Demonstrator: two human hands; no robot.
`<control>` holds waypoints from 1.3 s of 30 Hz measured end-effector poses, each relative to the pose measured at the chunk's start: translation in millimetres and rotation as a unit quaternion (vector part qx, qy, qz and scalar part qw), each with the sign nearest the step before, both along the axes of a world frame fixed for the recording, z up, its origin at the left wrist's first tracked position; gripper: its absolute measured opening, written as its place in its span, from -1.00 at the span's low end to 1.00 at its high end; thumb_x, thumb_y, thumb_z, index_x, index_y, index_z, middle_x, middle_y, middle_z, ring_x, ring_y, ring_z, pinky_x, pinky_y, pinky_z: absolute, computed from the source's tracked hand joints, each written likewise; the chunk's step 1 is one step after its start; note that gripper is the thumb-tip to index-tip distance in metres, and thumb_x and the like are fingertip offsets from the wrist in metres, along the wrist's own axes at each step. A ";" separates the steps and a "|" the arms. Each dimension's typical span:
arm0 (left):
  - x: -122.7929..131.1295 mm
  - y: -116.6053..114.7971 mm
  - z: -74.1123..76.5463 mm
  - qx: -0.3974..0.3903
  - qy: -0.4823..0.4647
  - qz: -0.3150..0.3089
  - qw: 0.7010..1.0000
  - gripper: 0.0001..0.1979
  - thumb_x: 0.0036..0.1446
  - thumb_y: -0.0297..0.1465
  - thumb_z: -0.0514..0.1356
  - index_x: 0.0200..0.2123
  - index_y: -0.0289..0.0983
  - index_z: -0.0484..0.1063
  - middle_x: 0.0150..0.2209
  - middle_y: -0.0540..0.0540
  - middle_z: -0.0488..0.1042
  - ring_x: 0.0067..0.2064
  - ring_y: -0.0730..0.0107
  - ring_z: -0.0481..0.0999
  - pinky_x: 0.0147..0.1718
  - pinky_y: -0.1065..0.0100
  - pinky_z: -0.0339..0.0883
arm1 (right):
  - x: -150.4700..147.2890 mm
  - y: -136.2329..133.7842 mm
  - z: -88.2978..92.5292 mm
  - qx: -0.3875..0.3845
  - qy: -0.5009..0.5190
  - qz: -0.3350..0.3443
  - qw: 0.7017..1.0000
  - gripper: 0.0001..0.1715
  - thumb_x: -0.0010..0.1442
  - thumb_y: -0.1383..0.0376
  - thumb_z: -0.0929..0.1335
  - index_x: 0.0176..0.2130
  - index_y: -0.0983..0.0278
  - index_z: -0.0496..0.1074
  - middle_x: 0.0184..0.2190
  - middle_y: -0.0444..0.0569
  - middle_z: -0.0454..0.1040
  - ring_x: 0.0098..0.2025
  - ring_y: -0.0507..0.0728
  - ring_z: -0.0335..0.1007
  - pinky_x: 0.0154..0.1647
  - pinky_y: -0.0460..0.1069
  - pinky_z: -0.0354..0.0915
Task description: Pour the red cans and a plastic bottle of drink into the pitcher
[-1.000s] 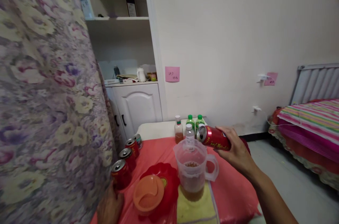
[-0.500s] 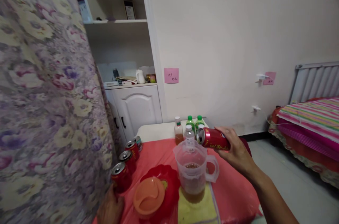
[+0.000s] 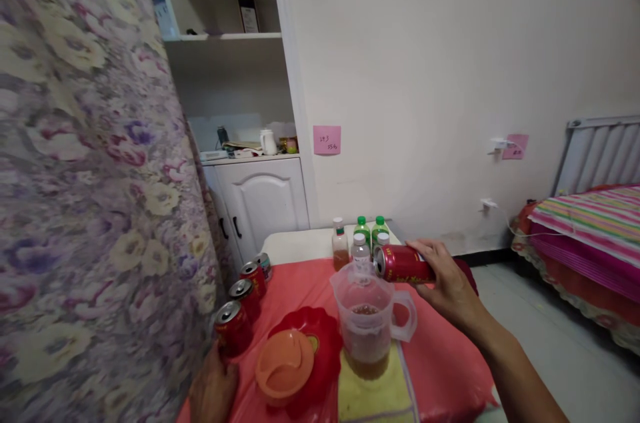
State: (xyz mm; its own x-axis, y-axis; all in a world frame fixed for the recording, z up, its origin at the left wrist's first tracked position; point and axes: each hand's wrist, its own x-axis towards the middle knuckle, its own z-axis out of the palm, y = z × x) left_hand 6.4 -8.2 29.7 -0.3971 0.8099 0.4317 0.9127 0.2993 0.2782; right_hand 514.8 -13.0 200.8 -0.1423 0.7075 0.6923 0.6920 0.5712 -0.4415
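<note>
My right hand (image 3: 447, 279) is closed round a red drink can (image 3: 405, 264), tipped on its side with its opened end facing left, above the rim of a clear plastic measuring jug (image 3: 364, 323). Brownish liquid with froth stands in the jug, which rests on a yellow cloth (image 3: 373, 396). No stream from the can is clearly visible. At the lower left, my left hand (image 3: 215, 386) lies on the table with thumb and fingers apart. Its fingertips reach the base of the nearest standing red can (image 3: 233, 329); whether they touch it is hard to tell.
Several cans (image 3: 245, 296) line the table's left side. A red scalloped plate (image 3: 327, 359) carries an orange lidded bowl (image 3: 285, 366). Behind the jug stand several bottles (image 3: 361, 249), some green-capped. A floral curtain (image 3: 100, 209) hangs close on the left; a bed (image 3: 590, 229) is at right.
The view has shifted slightly, so most things sit a little further right. The can in my right hand stays tipped over the jug, and my left hand keeps its place by the nearest can.
</note>
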 end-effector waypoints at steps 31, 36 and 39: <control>5.9 -3.2 0.9 0.004 -0.048 -0.003 0.999 -0.45 0.17 -0.48 -0.01 0.24 -0.47 0.17 0.18 -0.39 0.42 0.16 -0.02 0.47 0.14 0.10 0.32 | -9.6 1.1 0.2 0.032 -0.079 -0.024 0.996 -0.16 0.04 0.50 0.28 0.26 0.04 0.15 0.15 0.06 0.23 0.19 0.29 0.24 0.10 0.22 0.39; 7.1 -3.6 2.7 0.008 -0.042 0.005 0.999 -0.48 0.16 -0.49 0.00 0.21 -0.45 0.21 0.14 -0.37 0.47 0.11 0.02 0.52 0.08 0.15 0.37 | -9.6 1.4 0.5 0.035 -0.088 -0.028 0.995 -0.15 0.05 0.49 0.29 0.27 0.05 0.14 0.17 0.08 0.22 0.18 0.30 0.25 0.05 0.23 0.41; 7.1 -3.5 2.0 0.013 -0.035 0.002 0.999 -0.48 0.15 -0.50 0.01 0.20 -0.42 0.23 0.11 -0.34 0.49 0.09 0.04 0.53 0.06 0.15 0.38 | -9.4 1.6 0.0 0.040 -0.090 -0.027 0.995 -0.14 0.05 0.48 0.29 0.28 0.01 0.12 0.17 0.08 0.22 0.19 0.32 0.25 0.06 0.25 0.41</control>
State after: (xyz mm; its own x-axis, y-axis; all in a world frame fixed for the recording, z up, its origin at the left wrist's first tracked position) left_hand 13.5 -11.8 31.8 -0.4301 0.7968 0.4243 0.8898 0.2946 0.3485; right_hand 505.4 -11.4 200.8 -0.2316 0.6607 0.7140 0.7864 0.5593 -0.2624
